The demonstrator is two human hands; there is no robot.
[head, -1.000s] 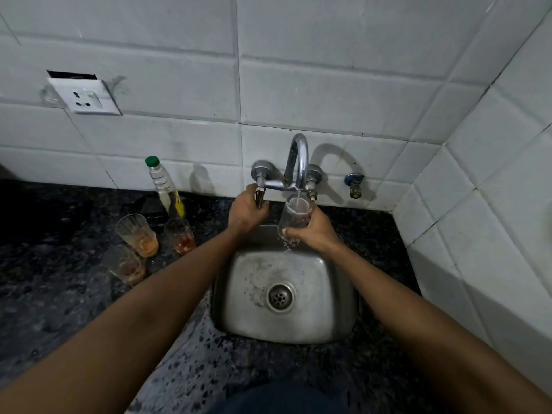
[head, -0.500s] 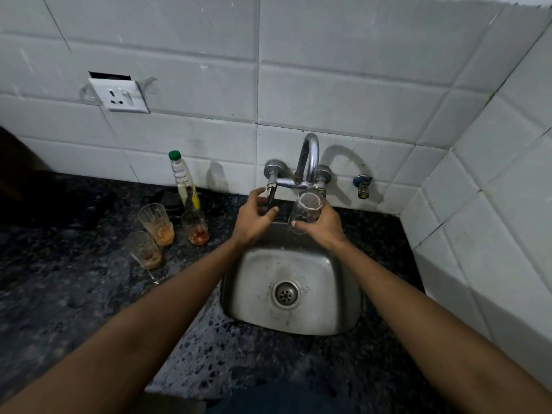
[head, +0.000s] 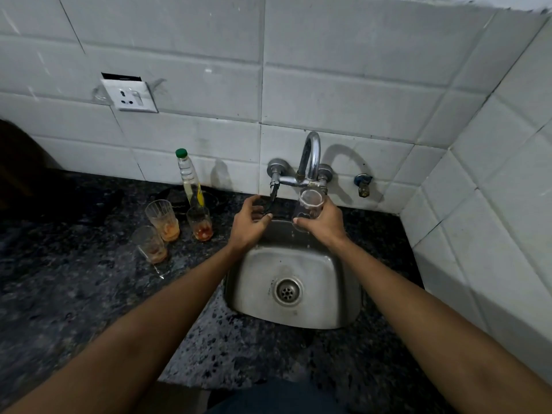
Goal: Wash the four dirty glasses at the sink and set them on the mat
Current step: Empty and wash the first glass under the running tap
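Observation:
My right hand grips a clear glass upright under the curved tap spout, above the back of the steel sink. My left hand hovers just below the left tap lever, fingers apart and curled, holding nothing. Three dirty glasses with orange residue stand on the dark counter left of the sink: one at the back left, one at the back right, one nearer me. No water stream shows.
A bottle with a green cap stands against the tiled wall behind the glasses. A wall socket sits above the counter. A small valve projects right of the tap. The tiled side wall closes in on the right.
My left hand has let go of the tap lever and dropped slightly below it. The water has stopped running into the glass. The camera has tilted, shifting everything rightward and down.

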